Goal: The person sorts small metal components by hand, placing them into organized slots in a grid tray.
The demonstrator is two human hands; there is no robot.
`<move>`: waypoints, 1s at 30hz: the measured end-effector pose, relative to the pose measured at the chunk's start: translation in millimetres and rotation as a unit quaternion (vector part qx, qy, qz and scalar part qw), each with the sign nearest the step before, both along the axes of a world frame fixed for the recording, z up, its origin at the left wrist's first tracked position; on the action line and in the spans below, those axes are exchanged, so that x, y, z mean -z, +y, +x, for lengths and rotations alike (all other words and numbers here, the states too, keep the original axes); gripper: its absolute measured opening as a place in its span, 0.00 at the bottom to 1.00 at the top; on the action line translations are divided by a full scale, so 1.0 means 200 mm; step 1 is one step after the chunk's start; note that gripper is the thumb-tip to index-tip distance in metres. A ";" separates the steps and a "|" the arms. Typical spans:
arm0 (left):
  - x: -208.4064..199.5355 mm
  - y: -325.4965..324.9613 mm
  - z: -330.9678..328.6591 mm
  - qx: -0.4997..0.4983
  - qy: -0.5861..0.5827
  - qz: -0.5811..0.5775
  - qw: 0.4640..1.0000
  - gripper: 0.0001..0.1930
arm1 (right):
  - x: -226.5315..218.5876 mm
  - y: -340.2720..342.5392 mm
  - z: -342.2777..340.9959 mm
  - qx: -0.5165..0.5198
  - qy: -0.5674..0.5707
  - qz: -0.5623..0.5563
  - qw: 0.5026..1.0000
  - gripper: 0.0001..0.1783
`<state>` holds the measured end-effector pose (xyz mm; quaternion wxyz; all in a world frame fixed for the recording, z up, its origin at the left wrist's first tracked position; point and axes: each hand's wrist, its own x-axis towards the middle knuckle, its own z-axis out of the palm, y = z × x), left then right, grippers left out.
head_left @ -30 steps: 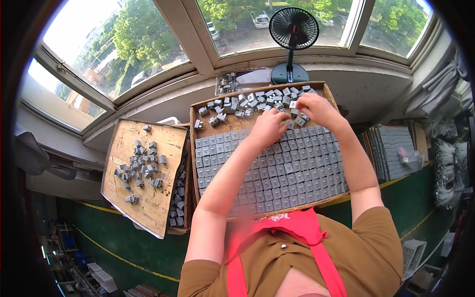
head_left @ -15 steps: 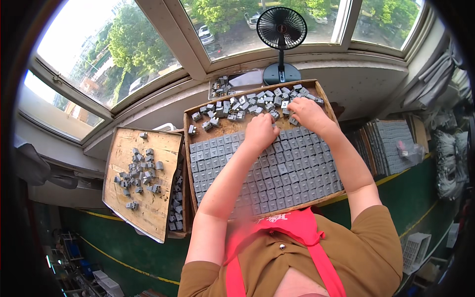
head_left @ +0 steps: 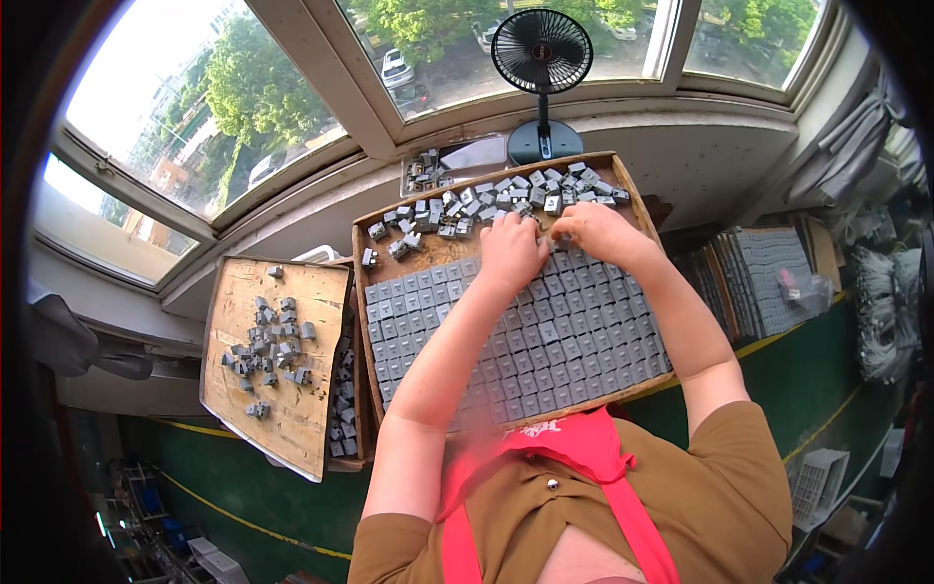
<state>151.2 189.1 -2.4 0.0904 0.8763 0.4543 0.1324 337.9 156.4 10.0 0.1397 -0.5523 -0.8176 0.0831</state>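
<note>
A wooden tray (head_left: pixel 632 192) holds tight rows of small grey plastic blocks (head_left: pixel 516 336) in its near part, with loose grey blocks (head_left: pixel 472 202) scattered along its far side. Over the far edge of the rows, my left hand (head_left: pixel 512 251) is closed with curled fingers; what they hold is hidden. Just to its right, my right hand (head_left: pixel 600 232) pinches a small grey block (head_left: pixel 561 243) beside the end of the rows. The two hands' fingertips are close together.
Left of the tray, a wooden board (head_left: pixel 229 336) bears a heap of loose grey blocks, above another box of blocks (head_left: pixel 342 428). A black fan (head_left: pixel 542 54) stands on the sill beside a clear plastic tray (head_left: pixel 477 154). Stacked filled trays (head_left: pixel 769 268) stand at the right.
My right hand has come nearer and leftward from the loose blocks to the edge of the rows, beside my left hand. The view has shifted slightly.
</note>
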 end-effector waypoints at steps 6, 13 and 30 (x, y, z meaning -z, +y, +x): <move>-0.02 -0.01 0.01 0.042 -0.059 0.009 0.997 0.13 | -0.04 0.02 0.11 0.049 0.011 0.046 0.998 0.07; 0.00 -0.02 0.11 0.011 0.025 0.005 1.000 0.15 | 0.09 0.05 0.06 0.139 -0.129 0.118 0.975 0.16; 0.11 -0.08 0.06 -0.038 -0.059 0.032 0.997 0.15 | -0.01 0.02 -0.01 0.173 0.057 -0.063 0.981 0.16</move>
